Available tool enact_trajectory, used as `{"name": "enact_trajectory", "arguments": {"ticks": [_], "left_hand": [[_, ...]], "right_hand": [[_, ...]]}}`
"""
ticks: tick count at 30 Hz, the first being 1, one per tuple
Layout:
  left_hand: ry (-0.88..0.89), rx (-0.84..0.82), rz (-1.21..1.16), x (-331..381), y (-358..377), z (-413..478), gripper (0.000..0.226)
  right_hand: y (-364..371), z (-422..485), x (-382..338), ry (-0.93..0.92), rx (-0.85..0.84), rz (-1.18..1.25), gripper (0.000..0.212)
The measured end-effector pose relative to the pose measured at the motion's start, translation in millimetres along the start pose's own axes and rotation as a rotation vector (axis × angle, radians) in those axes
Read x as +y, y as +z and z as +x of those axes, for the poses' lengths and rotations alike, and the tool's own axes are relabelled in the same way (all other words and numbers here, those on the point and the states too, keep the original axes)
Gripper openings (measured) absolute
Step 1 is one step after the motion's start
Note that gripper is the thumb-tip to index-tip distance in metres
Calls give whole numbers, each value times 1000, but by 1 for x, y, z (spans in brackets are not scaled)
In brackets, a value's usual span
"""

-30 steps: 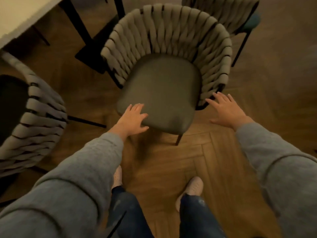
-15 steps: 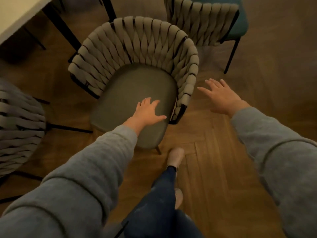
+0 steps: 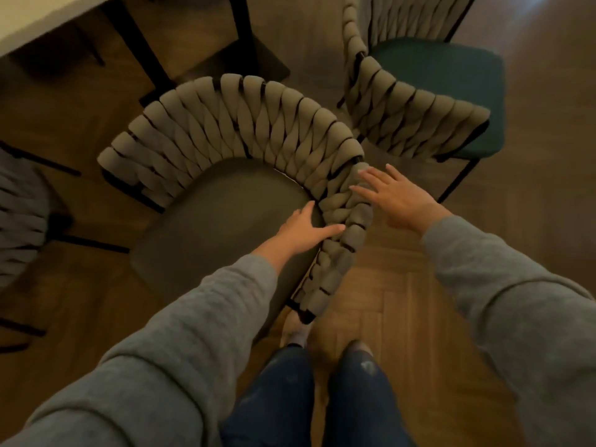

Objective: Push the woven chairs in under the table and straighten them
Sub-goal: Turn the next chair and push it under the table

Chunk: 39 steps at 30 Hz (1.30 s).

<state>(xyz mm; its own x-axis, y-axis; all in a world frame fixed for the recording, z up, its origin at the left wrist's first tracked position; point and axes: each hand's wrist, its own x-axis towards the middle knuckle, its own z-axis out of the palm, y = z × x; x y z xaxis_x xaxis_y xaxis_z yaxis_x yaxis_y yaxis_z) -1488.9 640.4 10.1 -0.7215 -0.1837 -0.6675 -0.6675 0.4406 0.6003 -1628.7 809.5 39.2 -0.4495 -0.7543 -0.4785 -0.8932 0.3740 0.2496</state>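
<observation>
A woven chair (image 3: 245, 130) with a grey-brown braided back and a dark olive seat stands just in front of me, its seat opening facing lower left. My left hand (image 3: 304, 229) lies flat on the seat's right edge, its thumb against the woven arm. My right hand (image 3: 393, 196) reaches with straight fingers to the outside of that same woven arm, fingertips at the weave. The pale table (image 3: 35, 17) shows at the top left corner, with black legs beneath it.
A second woven chair (image 3: 419, 121) with a teal seat stands close behind on the right, nearly touching the first. A third woven chair (image 3: 19, 208) is cut off at the left edge. Black table legs (image 3: 138, 43) stand beyond. The floor is herringbone wood. My feet are below the chair.
The chair has turned and come nearer to me. My left hand slid from the seat's front to its right edge, and my right hand moved in to the woven arm.
</observation>
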Motion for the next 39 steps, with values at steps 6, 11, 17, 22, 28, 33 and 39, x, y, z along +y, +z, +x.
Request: {"name": "enact_trajectory", "arguments": {"ticks": [6, 11, 17, 22, 28, 33, 39], "left_hand": [[-106, 15, -212, 34, 5, 41, 109], [-186, 113, -489, 59, 18, 66, 118], [-283, 187, -487, 105, 60, 78, 112], [-298, 282, -132, 107, 80, 85, 109], [-310, 429, 51, 106, 95, 85, 77], [-285, 421, 98, 102, 110, 70, 74], [-258, 370, 134, 84, 143, 31, 71]], "right_hand": [[-11, 71, 57, -249, 17, -145, 82], [-20, 134, 93, -543, 87, -313, 82], [-32, 184, 105, -821, 115, -500, 65], [-21, 193, 99, -866, 222, -492, 47], [-13, 191, 101, -909, 260, -480, 44], [-3, 177, 99, -957, 247, -433, 41], [18, 131, 82, -1010, 233, -392, 41]]}}
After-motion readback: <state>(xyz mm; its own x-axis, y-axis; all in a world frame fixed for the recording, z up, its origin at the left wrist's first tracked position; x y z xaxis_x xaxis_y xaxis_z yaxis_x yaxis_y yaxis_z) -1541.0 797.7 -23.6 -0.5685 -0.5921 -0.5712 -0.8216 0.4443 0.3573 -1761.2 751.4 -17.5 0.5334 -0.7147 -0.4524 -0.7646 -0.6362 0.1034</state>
